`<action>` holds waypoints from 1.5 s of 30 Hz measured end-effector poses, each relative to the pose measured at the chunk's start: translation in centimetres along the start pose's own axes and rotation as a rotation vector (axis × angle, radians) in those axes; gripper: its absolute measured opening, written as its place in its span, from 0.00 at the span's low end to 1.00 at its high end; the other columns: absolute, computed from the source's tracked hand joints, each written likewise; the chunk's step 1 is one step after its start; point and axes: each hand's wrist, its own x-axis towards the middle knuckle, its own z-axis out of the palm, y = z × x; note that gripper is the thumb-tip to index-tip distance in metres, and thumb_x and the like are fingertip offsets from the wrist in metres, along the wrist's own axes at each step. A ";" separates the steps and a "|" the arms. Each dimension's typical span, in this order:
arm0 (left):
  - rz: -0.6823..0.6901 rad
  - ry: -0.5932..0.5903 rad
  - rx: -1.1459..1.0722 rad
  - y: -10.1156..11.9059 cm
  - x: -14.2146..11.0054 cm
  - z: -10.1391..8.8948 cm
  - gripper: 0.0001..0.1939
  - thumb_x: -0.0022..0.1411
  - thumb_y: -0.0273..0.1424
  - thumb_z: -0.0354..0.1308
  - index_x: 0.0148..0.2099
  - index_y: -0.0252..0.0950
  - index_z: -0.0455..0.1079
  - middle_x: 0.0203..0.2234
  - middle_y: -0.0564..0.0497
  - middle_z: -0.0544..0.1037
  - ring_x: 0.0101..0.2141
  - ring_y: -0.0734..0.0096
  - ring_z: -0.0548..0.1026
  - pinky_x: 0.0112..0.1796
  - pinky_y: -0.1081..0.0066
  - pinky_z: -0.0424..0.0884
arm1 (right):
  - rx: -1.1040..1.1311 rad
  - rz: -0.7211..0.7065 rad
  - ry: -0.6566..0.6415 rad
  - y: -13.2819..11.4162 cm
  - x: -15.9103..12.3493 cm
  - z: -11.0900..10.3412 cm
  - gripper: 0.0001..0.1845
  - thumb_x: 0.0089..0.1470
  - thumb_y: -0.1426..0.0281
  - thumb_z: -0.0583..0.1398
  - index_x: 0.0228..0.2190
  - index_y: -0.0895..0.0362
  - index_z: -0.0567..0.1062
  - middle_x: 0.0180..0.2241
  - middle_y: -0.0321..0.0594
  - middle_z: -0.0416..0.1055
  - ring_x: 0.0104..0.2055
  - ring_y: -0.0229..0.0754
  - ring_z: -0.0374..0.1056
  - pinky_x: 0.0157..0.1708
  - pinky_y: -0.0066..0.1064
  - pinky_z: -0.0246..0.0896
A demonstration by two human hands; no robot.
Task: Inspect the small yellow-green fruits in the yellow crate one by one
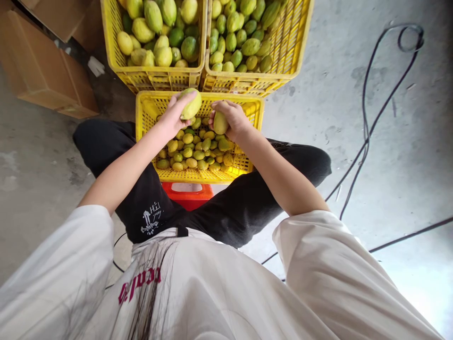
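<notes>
Just above the middle of the frame, the left hand (pixel 173 113) grips a large yellow-green fruit (pixel 191 105), thumb laid along its upper side and fingers bent beneath. This fruit's long axis slants, one end toward the upper right of the frame and the other toward the lower left. A little to the right in the frame, the right hand (pixel 233 118) is curled around a duller green fruit (pixel 221 123), fingers closed on it; its long axis runs roughly up and down the picture. Which end of either fruit carries the stem, I cannot tell.

Both fruits are held over a yellow crate (pixel 143 111) at upper centre, where many smaller fruits (pixel 198 155) lie in a layer. At the top of the frame stand two more crates of fruit, a left crate (pixel 152 71) and a right crate (pixel 247 75).

Magenta lettering (pixel 139 284) on the white shirt (pixel 219 283), at lower left, is upside down and partly covered by hair (pixel 152 302). A white print (pixel 149 223) with letters marks the black trousers (pixel 233 210); I cannot read it surely.
</notes>
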 end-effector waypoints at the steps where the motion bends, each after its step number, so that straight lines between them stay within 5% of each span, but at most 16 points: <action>1: -0.009 0.011 0.031 0.0 -0.1 0.1 0.14 0.70 0.40 0.72 0.51 0.44 0.72 0.46 0.49 0.82 0.58 0.57 0.81 0.45 0.68 0.79 | -0.039 -0.035 -0.010 -0.1 -0.2 0.1 0.26 0.55 0.54 0.78 0.35 0.48 0.68 0.27 0.30 0.68 0.31 0.43 0.73 0.29 0.35 0.76; 7: -0.088 0.039 0.059 -0.5 -0.7 0.6 0.29 0.59 0.23 0.77 0.56 0.45 0.69 0.52 0.49 0.83 0.58 0.57 0.83 0.57 0.58 0.79 | -0.285 -0.215 -0.031 0.1 -0.5 0.2 0.22 0.54 0.61 0.79 0.32 0.50 0.71 0.30 0.33 0.69 0.37 0.44 0.74 0.37 0.35 0.79; 16: -0.131 0.069 -0.029 -0.7 -0.2 0.7 0.41 0.58 0.23 0.77 0.66 0.53 0.65 0.56 0.49 0.82 0.53 0.60 0.85 0.53 0.63 0.82 | -0.147 -0.057 -0.004 1.3 0.5 0.1 0.16 0.52 0.67 0.74 0.38 0.50 0.74 0.34 0.33 0.74 0.44 0.47 0.77 0.39 0.34 0.80; 19: -0.073 0.069 0.024 -0.8 0.1 0.4 0.33 0.61 0.24 0.77 0.61 0.48 0.66 0.56 0.48 0.81 0.55 0.59 0.85 0.53 0.62 0.81 | -0.101 -0.021 -0.005 1.1 0.0 0.3 0.20 0.49 0.68 0.76 0.40 0.50 0.74 0.34 0.33 0.75 0.42 0.47 0.78 0.39 0.34 0.80; 23: 0.008 -0.011 0.162 -0.5 -0.2 -0.3 0.20 0.64 0.33 0.77 0.52 0.44 0.71 0.48 0.50 0.84 0.61 0.50 0.82 0.58 0.61 0.75 | -0.041 -0.034 0.014 0.6 -0.4 0.4 0.23 0.47 0.71 0.78 0.38 0.50 0.72 0.34 0.32 0.73 0.42 0.47 0.78 0.37 0.34 0.81; 29: 0.050 -0.008 0.118 0.4 -0.7 -0.2 0.26 0.65 0.56 0.75 0.49 0.44 0.73 0.41 0.47 0.84 0.62 0.47 0.80 0.55 0.62 0.76 | 0.039 -0.045 0.038 -0.2 -0.8 0.9 0.24 0.51 0.73 0.76 0.37 0.49 0.68 0.32 0.28 0.69 0.32 0.40 0.76 0.31 0.32 0.81; 31: 0.029 -0.030 0.052 0.6 -0.8 0.1 0.25 0.71 0.59 0.66 0.46 0.42 0.72 0.39 0.46 0.82 0.61 0.50 0.80 0.52 0.64 0.77 | 0.046 -0.035 0.028 -0.4 -1.0 1.1 0.24 0.52 0.71 0.77 0.37 0.48 0.68 0.30 0.29 0.69 0.31 0.41 0.76 0.30 0.35 0.81; 35: -0.074 -0.085 -0.096 1.1 -1.2 0.5 0.20 0.82 0.49 0.51 0.47 0.38 0.72 0.38 0.46 0.80 0.57 0.55 0.82 0.52 0.64 0.79 | -0.026 -0.059 0.008 -0.2 -1.0 0.8 0.22 0.56 0.62 0.78 0.38 0.48 0.70 0.28 0.32 0.70 0.33 0.47 0.77 0.31 0.40 0.83; 42: -0.200 -0.074 -0.027 0.7 -1.2 0.7 0.11 0.78 0.41 0.55 0.51 0.39 0.71 0.36 0.47 0.78 0.60 0.50 0.82 0.56 0.58 0.82 | -0.171 -0.079 -0.039 0.3 -0.2 0.1 0.30 0.62 0.36 0.68 0.35 0.48 0.69 0.22 0.33 0.66 0.27 0.46 0.73 0.24 0.36 0.75; 45: -0.216 -0.047 0.027 0.4 -1.0 0.7 0.12 0.77 0.44 0.59 0.53 0.42 0.71 0.38 0.48 0.78 0.63 0.47 0.80 0.58 0.55 0.81 | -0.143 -0.014 -0.074 -0.2 -0.4 0.1 0.26 0.67 0.40 0.60 0.36 0.49 0.68 0.26 0.37 0.69 0.28 0.47 0.72 0.21 0.35 0.68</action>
